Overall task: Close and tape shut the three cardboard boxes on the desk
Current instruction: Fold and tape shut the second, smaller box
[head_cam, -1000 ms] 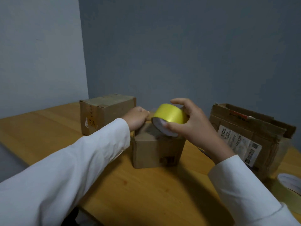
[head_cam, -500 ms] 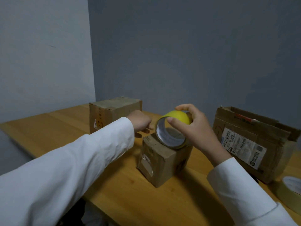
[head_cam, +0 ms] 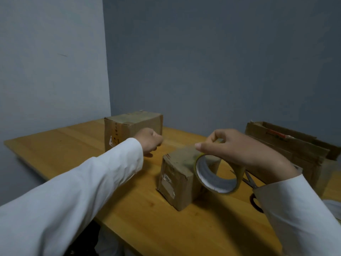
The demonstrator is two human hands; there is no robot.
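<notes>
Wooden desk point(head_cam: 55, 145) set into a corner, bare blue-grey walls point(head_cam: 203, 61), dim light

Right hand point(head_cam: 245, 154) gripping a tape roll point(head_cam: 218, 174) just above the small box point(head_cam: 180, 179) at mid-desk point(head_cam: 73, 145); left hand point(head_cam: 149, 143) curled beyond it, near a closed box point(head_cam: 132, 128); open box point(head_cam: 293, 148) at right, scissors point(head_cam: 250, 180) beside it

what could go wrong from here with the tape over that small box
1. The small box sits skewed and neither hand holds it; the pull of tape could drag or tip it.
2. The left hand is curled beyond the box; if it pinches the tape end, which I cannot see, the strip may twist or stick to itself.
3. Scissors lie under the right hand with the roll; the sleeve may knock them.
</notes>
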